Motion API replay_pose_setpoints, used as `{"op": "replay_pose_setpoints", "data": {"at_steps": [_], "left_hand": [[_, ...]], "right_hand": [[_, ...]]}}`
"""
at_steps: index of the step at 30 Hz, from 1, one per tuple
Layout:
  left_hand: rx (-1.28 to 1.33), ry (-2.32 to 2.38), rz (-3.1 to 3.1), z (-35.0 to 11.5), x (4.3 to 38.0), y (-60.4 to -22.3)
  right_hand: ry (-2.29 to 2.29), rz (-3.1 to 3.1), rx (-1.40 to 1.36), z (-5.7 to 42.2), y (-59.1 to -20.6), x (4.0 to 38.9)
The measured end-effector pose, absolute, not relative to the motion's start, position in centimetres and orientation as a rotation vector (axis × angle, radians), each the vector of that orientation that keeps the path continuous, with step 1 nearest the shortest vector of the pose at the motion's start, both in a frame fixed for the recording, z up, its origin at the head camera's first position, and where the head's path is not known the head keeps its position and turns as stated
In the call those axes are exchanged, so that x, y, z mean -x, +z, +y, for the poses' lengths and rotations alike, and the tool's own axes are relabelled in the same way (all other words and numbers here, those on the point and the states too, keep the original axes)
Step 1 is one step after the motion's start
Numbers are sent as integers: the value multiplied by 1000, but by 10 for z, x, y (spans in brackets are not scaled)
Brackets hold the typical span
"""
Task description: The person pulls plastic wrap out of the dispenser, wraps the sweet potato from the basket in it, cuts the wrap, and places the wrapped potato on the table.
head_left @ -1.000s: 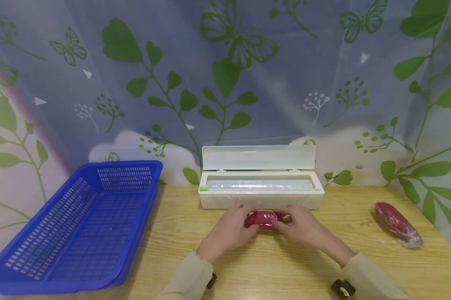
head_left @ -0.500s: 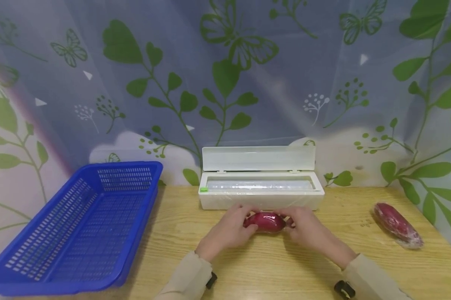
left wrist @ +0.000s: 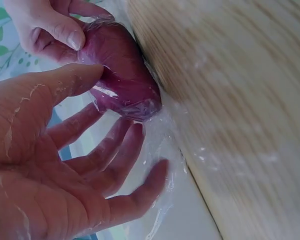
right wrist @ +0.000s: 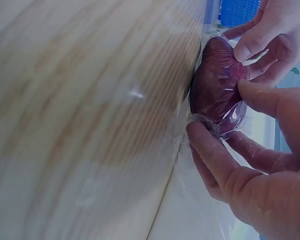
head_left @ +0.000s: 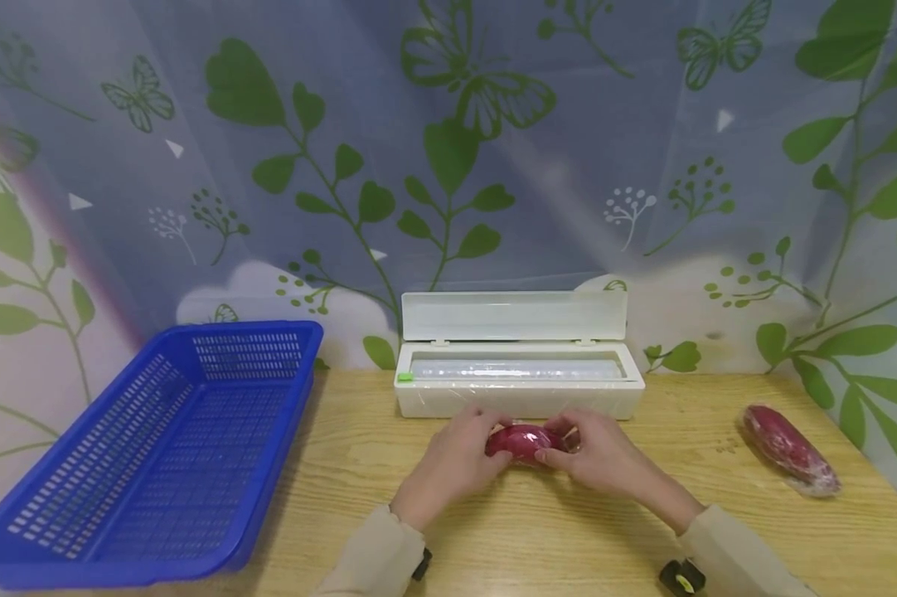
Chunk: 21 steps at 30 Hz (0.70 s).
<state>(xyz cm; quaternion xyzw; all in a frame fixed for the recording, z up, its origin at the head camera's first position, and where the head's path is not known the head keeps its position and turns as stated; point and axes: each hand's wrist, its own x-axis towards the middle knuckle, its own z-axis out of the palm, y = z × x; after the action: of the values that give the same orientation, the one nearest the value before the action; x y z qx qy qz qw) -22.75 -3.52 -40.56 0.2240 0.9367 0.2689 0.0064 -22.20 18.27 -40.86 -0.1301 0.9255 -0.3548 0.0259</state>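
Observation:
A dark-red oblong vegetable (head_left: pixel 521 441), wrapped in shiny clear film, is held just in front of a white cling film dispenser (head_left: pixel 519 404). My left hand (head_left: pixel 458 454) grips its left end, the thumb lying on the near side. At the right end, my right hand (head_left: pixel 605 452) holds it between thumb and fingers. Both wrist views show creased film over the vegetable (left wrist: pixel 121 62). A loose sheet of cling film (left wrist: pixel 162 145) extends from it toward the dispenser. Inside the dispenser lies a clear roll (head_left: pixel 519 369) under a raised lid (head_left: pixel 514 316).
At the left stands a blue perforated basket (head_left: pixel 187 464). A second film-wrapped dark-red vegetable (head_left: pixel 787 448) lies on the wooden table (head_left: pixel 538 547) at the right. Behind the table hangs a leaf-patterned cloth (head_left: pixel 568 166).
My right thumb moved off the vegetable's near side, then came back onto it. The vegetable has turned slightly between my hands. The left hand has barely moved.

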Motion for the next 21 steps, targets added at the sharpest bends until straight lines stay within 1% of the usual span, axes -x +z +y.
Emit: {"op": "replay_pose_setpoints", "data": {"at_steps": [21], "left_hand": [[-656, 953, 2843, -37, 231, -408]], "right_hand": [[-1164, 2800, 351, 185, -406, 224]]}}
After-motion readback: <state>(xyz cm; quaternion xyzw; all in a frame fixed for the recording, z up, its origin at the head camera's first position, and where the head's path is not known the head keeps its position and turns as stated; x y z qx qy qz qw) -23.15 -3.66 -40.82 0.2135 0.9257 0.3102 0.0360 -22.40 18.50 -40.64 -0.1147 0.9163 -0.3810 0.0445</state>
